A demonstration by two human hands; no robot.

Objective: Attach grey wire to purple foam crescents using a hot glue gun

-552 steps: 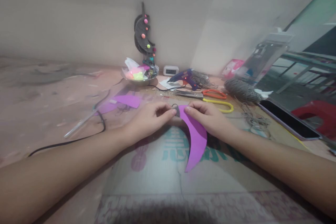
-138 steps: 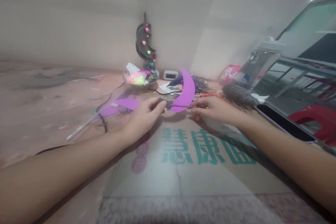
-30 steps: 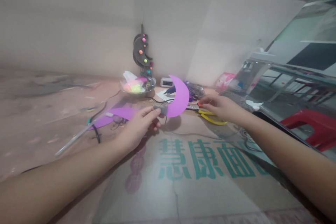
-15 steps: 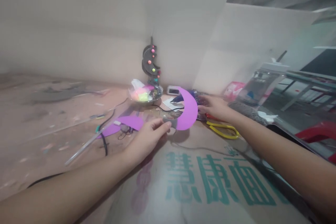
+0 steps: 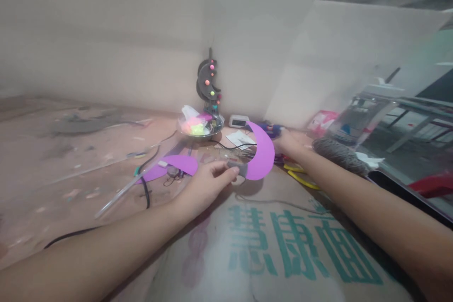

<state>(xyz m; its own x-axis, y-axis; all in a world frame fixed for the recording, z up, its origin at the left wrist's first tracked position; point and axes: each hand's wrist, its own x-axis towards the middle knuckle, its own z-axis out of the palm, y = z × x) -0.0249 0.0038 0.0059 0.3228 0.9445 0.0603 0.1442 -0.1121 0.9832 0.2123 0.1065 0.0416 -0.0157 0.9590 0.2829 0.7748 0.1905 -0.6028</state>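
My left hand (image 5: 208, 185) pinches the grey yarn-wrapped tip of a purple foam crescent (image 5: 262, 157) and holds it upright above the printed cardboard sheet (image 5: 283, 245). A thin grey strand trails from the tip onto the cardboard. My right hand (image 5: 290, 142) reaches far back behind the crescent, at the blue glue gun (image 5: 271, 128) and just beyond the yellow-handled scissors (image 5: 300, 177). Its fingers are blurred and partly hidden by the crescent.
A glass bowl of neon pompoms (image 5: 200, 126) and a dark yarn-wrapped moon with pompoms (image 5: 208, 80) stand at the back wall beside a small white clock (image 5: 239, 121). A grey yarn ball (image 5: 338, 155) lies right. Purple foam offcuts (image 5: 177, 165) and a black cable (image 5: 143, 184) lie left.
My right hand has moved from the scissors further back to the glue gun. My left hand keeps holding the crescent upright, almost in the same place. The camera tilted slightly.
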